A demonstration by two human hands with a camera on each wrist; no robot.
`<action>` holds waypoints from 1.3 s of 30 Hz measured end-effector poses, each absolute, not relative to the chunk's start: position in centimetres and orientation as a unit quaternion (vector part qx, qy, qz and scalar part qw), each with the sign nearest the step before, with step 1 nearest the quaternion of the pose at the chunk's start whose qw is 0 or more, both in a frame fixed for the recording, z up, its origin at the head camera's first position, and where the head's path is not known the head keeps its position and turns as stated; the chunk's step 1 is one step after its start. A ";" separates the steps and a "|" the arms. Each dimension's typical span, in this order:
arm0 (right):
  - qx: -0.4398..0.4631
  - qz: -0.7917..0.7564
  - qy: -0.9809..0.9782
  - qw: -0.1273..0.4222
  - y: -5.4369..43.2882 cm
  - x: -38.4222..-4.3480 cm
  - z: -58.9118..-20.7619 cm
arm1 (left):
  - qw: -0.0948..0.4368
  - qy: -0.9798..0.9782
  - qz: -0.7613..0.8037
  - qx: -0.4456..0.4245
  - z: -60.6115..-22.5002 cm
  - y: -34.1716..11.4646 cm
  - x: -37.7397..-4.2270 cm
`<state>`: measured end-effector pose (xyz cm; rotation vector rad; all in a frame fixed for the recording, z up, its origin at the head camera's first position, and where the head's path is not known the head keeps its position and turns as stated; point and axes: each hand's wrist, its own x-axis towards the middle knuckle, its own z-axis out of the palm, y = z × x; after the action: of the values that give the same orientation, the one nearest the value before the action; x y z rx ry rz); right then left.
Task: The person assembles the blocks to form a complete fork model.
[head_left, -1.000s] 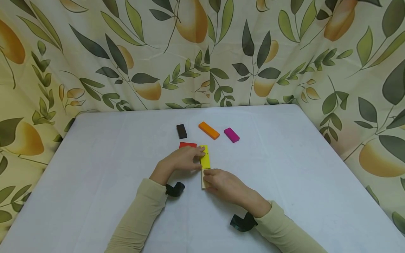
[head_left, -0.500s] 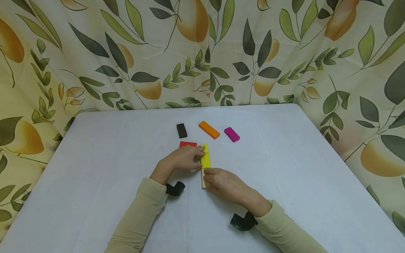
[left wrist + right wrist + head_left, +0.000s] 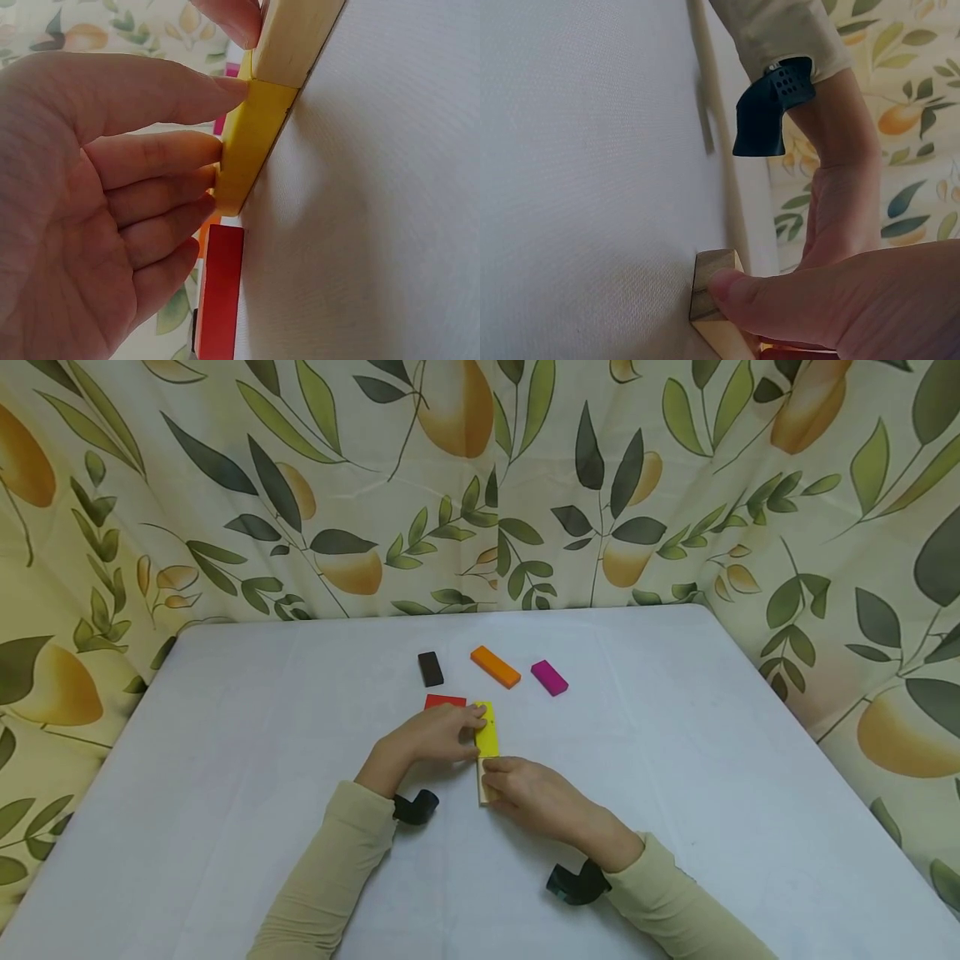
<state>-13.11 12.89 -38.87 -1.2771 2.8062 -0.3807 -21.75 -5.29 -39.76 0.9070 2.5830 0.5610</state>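
A yellow block [image 3: 489,742] and a plain wooden block [image 3: 483,787] lie end to end in a line on the white-covered table. My left hand [image 3: 438,735] rests its fingertips and thumb on the yellow block, fingers fairly straight in the left wrist view. My right hand [image 3: 536,797] grips the wooden block from the right and covers much of it. In the right wrist view, its thumb [image 3: 739,292] presses against an end of the wooden block. Just left of the yellow block's far end is a red block [image 3: 446,701], partly hidden behind my left hand.
Beyond the hands lie a black block [image 3: 431,669], an orange block [image 3: 495,667] and a magenta block [image 3: 550,678]. Each wrist carries a dark camera mount, the left one [image 3: 417,808] and the right one [image 3: 577,885]. A leaf-and-fruit patterned curtain [image 3: 450,527] stands behind the table.
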 end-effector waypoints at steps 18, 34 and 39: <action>-0.397 -0.137 0.908 0.007 13.1 -13.4 -38.6 | 0.164 0.911 0.188 0.329 -39.3 -5.2 -21.7; -0.352 -0.165 0.921 -0.010 13.5 -15.4 -37.3 | 0.163 0.909 0.198 0.330 -39.8 -5.3 -21.5; -0.329 -0.169 0.929 -0.007 13.6 -16.2 -37.1 | 0.161 0.907 0.206 0.331 -39.7 -5.3 -21.4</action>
<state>-16.19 13.63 -37.13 -1.0371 2.9319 -0.5323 -21.39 -5.31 -39.71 0.9453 2.5894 0.5888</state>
